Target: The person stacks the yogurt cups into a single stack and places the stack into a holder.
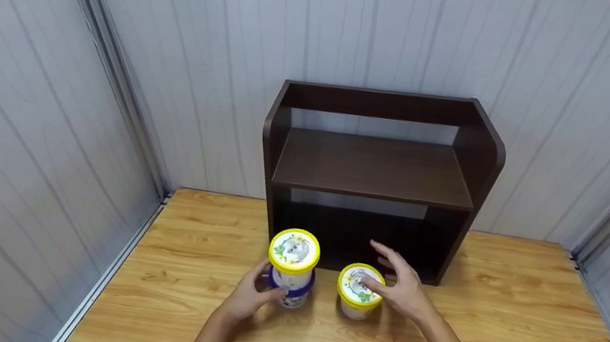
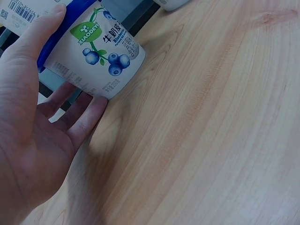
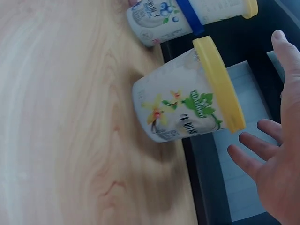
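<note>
The left hand gripped the lower tub, the one with the blue lid, its thumb at the lid's edge and its fingers behind the wall; probably this grip served to steady also the upper tub, which was standing on that lid and had a yellow lid of its own. This stack was in front of the brown shelf and seemed to rest on the wooden table. The single tub, also yellow-lidded, stood to the right of it, with a gap between. The right hand was near this single tub with its fingers spread apart, a spacing which seemed to suit the round lid. From the head view, the right thumb appeared to lie over this lid, but the right wrist view showed free space between hand and tub, so nothing was held there. Only the left wrist view showed the barcode of the upper tub, while only the head view showed the tops of both yellow lids.
</note>
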{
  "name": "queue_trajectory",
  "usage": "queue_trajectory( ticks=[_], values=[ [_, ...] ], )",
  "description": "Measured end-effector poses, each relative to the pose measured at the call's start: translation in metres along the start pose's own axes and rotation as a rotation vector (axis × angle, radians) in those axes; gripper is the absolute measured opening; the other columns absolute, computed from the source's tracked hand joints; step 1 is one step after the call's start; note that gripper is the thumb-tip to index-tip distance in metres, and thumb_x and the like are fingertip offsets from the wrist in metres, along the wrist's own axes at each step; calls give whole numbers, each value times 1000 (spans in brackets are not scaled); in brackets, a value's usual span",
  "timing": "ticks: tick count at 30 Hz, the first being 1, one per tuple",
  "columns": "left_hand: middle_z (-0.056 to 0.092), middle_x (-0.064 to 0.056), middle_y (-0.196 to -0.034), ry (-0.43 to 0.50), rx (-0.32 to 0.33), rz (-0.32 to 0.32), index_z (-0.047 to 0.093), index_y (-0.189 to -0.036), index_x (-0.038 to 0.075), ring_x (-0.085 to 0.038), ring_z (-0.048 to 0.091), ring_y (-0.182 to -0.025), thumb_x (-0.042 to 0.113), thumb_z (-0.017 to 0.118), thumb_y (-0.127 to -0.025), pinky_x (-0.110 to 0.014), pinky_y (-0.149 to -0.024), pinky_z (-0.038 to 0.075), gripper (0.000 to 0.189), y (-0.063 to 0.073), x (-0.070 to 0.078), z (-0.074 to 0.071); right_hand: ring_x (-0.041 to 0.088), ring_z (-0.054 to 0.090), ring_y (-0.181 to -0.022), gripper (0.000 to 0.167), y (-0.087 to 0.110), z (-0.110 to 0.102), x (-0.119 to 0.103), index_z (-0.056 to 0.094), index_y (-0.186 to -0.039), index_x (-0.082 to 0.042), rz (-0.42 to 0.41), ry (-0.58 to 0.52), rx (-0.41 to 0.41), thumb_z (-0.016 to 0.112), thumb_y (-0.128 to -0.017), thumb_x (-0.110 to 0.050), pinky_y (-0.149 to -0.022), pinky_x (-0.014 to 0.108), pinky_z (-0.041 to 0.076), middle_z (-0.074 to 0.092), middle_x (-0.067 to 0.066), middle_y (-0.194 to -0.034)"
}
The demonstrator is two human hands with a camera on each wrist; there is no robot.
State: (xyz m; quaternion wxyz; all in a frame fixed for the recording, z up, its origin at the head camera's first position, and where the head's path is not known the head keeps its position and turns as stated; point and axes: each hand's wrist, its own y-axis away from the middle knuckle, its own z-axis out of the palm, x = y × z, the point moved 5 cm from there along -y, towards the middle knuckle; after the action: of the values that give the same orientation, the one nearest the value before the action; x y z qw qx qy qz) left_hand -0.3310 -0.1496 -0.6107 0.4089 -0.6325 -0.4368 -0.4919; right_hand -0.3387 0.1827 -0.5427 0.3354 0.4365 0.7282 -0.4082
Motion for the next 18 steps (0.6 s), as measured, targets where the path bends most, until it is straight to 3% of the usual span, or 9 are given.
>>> queue_trajectory(
  ticks=[8,18],
  values=[
    [50,-21,-135,14,2,-3,31,-156,2,-34,55,-125,16,77,-90,-44,-105,46,81,0,0,1,46,48,-131,77,9,8,14,48,-151,-19,-13,-38,-20,85,-83,-25,-100,56,48,47,13,-148],
    [50,-20,-136,16,-1,-3,31,-157,4,-33,54,-124,17,77,-91,-43,-104,46,81,1,1,1,24,45,-136,81,18,17,23,49,-150,-19,-12,38,-69,87,-80,-34,-111,46,37,49,0,-148]
  ],
)
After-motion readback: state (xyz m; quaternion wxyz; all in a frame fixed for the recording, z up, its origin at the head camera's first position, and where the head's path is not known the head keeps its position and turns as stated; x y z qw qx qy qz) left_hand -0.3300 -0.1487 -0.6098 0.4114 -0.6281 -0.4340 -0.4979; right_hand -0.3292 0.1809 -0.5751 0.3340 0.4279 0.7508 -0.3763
